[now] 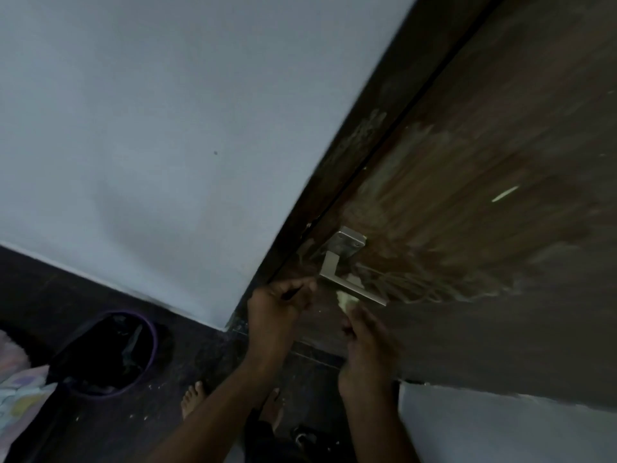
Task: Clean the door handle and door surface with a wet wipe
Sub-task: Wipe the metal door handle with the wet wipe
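A brown wooden door (484,162) fills the right side, tilted in my view, with pale smeared streaks around its lock area. A silver lever door handle (347,279) on a square plate sticks out near the door's edge. My right hand (364,349) holds a pale wet wipe (347,300) pressed against the underside of the lever. My left hand (280,309) is curled just left of the handle by the door's edge, and seems to pinch something thin and dark, but blur hides what it is.
A white wall (167,128) lies left of the dark door frame (377,145). On the dark floor at lower left stands a purple-rimmed bin (110,355) with a black liner. My bare feet (193,399) are below the hands. A patterned cloth (16,396) shows at the left edge.
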### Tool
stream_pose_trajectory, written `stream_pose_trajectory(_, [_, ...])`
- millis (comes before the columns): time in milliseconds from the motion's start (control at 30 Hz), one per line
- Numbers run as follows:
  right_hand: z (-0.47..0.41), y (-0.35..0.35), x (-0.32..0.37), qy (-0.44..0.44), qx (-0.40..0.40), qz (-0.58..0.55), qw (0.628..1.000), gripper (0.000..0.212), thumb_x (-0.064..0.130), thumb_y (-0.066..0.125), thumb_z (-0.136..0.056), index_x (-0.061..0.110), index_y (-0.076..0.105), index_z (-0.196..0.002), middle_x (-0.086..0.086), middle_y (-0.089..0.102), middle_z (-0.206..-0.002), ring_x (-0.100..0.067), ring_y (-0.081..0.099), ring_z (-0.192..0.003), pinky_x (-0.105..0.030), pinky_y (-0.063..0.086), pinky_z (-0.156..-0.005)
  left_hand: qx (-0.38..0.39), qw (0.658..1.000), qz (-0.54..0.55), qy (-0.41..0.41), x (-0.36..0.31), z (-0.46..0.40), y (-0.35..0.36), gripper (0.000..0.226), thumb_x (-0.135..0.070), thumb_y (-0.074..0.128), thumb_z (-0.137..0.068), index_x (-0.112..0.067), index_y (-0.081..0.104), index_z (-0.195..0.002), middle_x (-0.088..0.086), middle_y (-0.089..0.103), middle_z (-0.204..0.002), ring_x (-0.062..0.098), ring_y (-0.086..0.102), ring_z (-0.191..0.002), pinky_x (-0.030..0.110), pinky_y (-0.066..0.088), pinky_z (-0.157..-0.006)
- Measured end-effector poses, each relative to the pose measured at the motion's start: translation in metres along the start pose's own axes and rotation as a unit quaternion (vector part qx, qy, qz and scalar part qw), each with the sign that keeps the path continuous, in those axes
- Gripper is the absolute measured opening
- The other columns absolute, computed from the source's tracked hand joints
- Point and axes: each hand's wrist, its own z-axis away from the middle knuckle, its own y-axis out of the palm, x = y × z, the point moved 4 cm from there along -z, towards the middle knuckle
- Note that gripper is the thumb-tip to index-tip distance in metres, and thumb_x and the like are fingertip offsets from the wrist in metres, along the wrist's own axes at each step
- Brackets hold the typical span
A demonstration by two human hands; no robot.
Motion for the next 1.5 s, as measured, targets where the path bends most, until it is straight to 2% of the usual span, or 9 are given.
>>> stream_pose_trajectory(100, [0.015, -0.031, 0.025, -0.091, -0.103, -0.011, 0.99, 0.015, 0.018, 0.079, -0.079, 0.014, 0.078, -0.094, -0.008, 0.078, -0.092, -0.022, 0.072, -0.084, -0.04, 0.056, -0.079, -0.044, 0.999, -0.006, 0.031, -0.019, 0.001, -0.008, 0.016, -0.019, 0.075, -0.088, -0.034, 0.078, -0.094, -0.02, 0.077, -0.087, -0.002, 0.072, -0.085, 0.015, 0.054, -0.077])
stream_pose_trajectory(267, [0.038, -0.016, 0.076, -0.277, -0.083, 0.16, 0.944, 0.011, 0.03, 0.076, -0.084, 0.038, 0.077, -0.091, 0.016, 0.074, -0.082, 0.001, 0.07, -0.075, -0.02, 0.057, -0.067, -0.089, 0.993, -0.021, 0.076, -0.047, 0.003, -0.007, 0.015, -0.025, 0.076, -0.088, -0.025, 0.079, -0.103, -0.021, 0.076, -0.093, -0.005, 0.07, -0.092, 0.015, 0.054, -0.084])
stream_pose_trajectory(367, [0.03, 0.02, 0.09, -0.312, -0.043, 0.316, 0.895, 0.01, 0.03, 0.071, -0.088, 0.028, 0.078, -0.095, 0.016, 0.074, -0.081, 0.0, 0.067, -0.077, -0.031, 0.056, -0.085, -0.095, 0.99, -0.034, 0.097, -0.057, 0.006, -0.004, 0.014, -0.026, 0.075, -0.088, -0.027, 0.079, -0.101, -0.024, 0.075, -0.092, -0.009, 0.068, -0.091, 0.011, 0.052, -0.082])
stream_pose_trajectory(467, [0.017, 0.038, 0.093, -0.283, -0.11, 0.423, 0.854, 0.017, 0.04, 0.066, -0.088, 0.028, 0.077, -0.084, 0.008, 0.076, -0.082, -0.013, 0.063, -0.079, -0.035, 0.028, -0.097, -0.079, 0.991, -0.05, 0.094, -0.063, 0.006, -0.001, 0.015, -0.024, 0.072, -0.091, -0.025, 0.079, -0.104, -0.022, 0.075, -0.092, -0.009, 0.067, -0.091, 0.012, 0.053, -0.082])
stream_pose_trajectory(767, [0.003, 0.054, 0.085, -0.196, -0.092, 0.338, 0.916, 0.006, 0.014, 0.067, -0.082, 0.017, 0.072, -0.083, -0.002, 0.075, -0.087, -0.022, 0.067, -0.094, -0.045, 0.04, -0.106, -0.071, 0.978, -0.103, 0.165, -0.074, 0.011, -0.003, 0.023, -0.017, 0.063, -0.098, -0.022, 0.074, -0.117, -0.019, 0.072, -0.105, -0.016, 0.062, -0.098, 0.0, 0.043, -0.083])
stream_pose_trajectory(900, [0.007, 0.049, 0.088, -0.211, -0.078, 0.231, 0.946, 0.014, 0.016, 0.076, -0.08, 0.024, 0.076, -0.068, 0.007, 0.071, -0.064, -0.013, 0.07, -0.068, -0.039, 0.054, -0.085, -0.06, 0.971, -0.119, 0.197, -0.081, 0.007, 0.002, 0.022, -0.018, 0.064, -0.096, -0.023, 0.074, -0.115, -0.034, 0.063, -0.095, -0.018, 0.062, -0.088, -0.002, 0.041, -0.077])
stream_pose_trajectory(1000, [0.012, 0.046, 0.093, -0.246, -0.074, 0.21, 0.943, 0.021, 0.021, 0.076, -0.084, 0.029, 0.074, -0.065, 0.019, 0.065, -0.058, -0.008, 0.07, -0.066, -0.049, 0.057, -0.086, -0.059, 0.967, -0.128, 0.212, -0.083, 0.005, 0.003, 0.023, -0.02, 0.064, -0.097, -0.023, 0.074, -0.117, -0.025, 0.068, -0.102, -0.01, 0.065, -0.096, 0.006, 0.047, -0.084])
stream_pose_trajectory(1300, [0.006, 0.063, 0.08, -0.165, -0.045, 0.333, 0.927, 0.005, 0.011, 0.061, -0.084, 0.007, 0.062, -0.083, -0.01, 0.074, -0.092, -0.031, 0.068, -0.099, -0.057, 0.043, -0.104, -0.055, 0.965, -0.139, 0.215, -0.08, 0.006, 0.003, 0.022, -0.019, 0.062, -0.097, -0.022, 0.074, -0.116, -0.02, 0.069, -0.106, -0.005, 0.064, -0.099, 0.002, 0.044, -0.085])
stream_pose_trajectory(1500, [-0.005, 0.068, 0.08, -0.138, -0.02, 0.33, 0.934, 0.015, 0.011, 0.062, -0.082, 0.002, 0.07, -0.09, -0.019, 0.073, -0.096, -0.035, 0.069, -0.093, -0.032, 0.049, -0.07, -0.053, 0.968, -0.14, 0.203, -0.077, 0.006, 0.002, 0.023, -0.019, 0.062, -0.097, -0.02, 0.074, -0.118, -0.015, 0.071, -0.109, -0.004, 0.064, -0.101, 0.001, 0.043, -0.086])
